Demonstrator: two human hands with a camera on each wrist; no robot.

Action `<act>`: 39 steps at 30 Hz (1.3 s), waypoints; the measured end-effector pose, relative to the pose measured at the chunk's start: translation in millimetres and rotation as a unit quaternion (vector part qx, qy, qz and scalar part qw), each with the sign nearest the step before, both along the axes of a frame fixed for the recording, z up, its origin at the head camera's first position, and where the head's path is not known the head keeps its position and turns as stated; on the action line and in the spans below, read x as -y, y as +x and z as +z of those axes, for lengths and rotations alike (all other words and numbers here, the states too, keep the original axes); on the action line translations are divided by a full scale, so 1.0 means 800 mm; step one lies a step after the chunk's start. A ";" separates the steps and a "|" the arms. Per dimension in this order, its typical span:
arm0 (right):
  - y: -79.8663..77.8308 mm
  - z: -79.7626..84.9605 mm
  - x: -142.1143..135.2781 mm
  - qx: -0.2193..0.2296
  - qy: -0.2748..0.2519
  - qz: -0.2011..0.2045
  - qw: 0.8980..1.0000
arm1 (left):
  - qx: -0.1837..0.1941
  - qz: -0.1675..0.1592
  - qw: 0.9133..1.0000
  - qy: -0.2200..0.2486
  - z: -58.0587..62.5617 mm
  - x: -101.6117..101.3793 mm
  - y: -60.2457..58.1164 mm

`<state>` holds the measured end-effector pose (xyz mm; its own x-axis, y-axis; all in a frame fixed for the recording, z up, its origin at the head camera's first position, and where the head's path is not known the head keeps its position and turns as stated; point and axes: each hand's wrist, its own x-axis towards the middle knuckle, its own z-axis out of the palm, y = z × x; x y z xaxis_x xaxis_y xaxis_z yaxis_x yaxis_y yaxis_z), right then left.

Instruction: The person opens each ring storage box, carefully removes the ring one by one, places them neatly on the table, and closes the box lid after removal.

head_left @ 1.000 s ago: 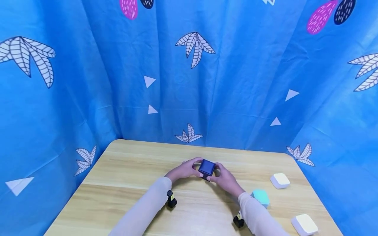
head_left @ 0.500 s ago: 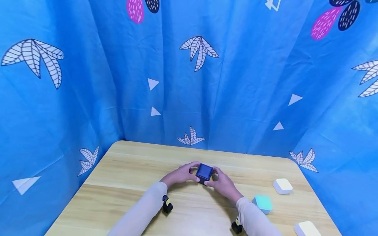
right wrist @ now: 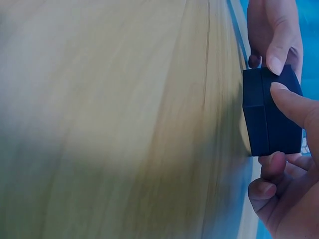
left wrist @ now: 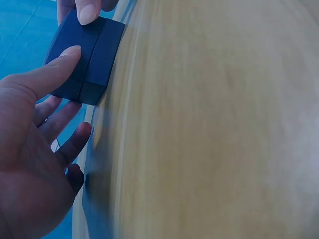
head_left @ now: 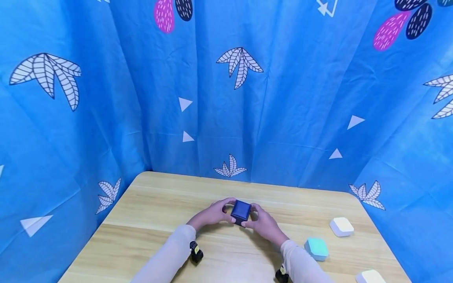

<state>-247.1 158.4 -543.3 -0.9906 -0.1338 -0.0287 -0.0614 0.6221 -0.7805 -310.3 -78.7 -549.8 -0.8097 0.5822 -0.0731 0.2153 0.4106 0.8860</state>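
Observation:
A small dark navy ring box (head_left: 241, 210) is held between both hands over the middle of the table. My left hand (head_left: 213, 214) grips its left side and my right hand (head_left: 264, 224) its right side. In the left wrist view, the left thumb presses on the near face of the box (left wrist: 102, 62), close to a thin seam that divides lid from base. The right wrist view has both thumbs side by side on the box (right wrist: 256, 117), the right fingers curled at its side. No gap shows along the seam, and the inside is hidden.
To the right on the wooden table (head_left: 159, 196) stand a white rounded block (head_left: 341, 226), a turquoise one (head_left: 316, 249) beside the right forearm, and another white one (head_left: 370, 276) at the picture's lower edge. A blue patterned curtain (head_left: 283, 118) surrounds the table's back and sides.
The head view has tilted and shifted slightly. Both hands have carried the ring box a little to the left, their hold on it unchanged. The blocks stay where they were on the table.

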 end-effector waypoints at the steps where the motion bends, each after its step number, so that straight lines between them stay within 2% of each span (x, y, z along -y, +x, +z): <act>1: 0.000 0.000 0.001 0.000 0.000 0.003 1.000 | 0.000 0.002 1.000 -0.002 -0.001 0.002 0.001; 10: 0.000 0.002 0.012 0.002 0.004 0.021 1.000 | -0.007 0.014 1.000 -0.012 0.001 0.017 0.011; 21: -0.001 0.002 0.027 0.008 0.010 0.033 0.999 | -0.007 0.022 1.000 -0.003 0.001 0.034 0.022; 30: 0.001 0.005 0.045 0.001 0.005 0.055 0.998 | -0.008 0.045 0.999 -0.019 0.000 0.053 0.030; 39: 0.003 0.007 0.060 0.004 0.002 0.064 0.998 | -0.011 0.058 0.998 -0.012 0.003 0.069 0.043</act>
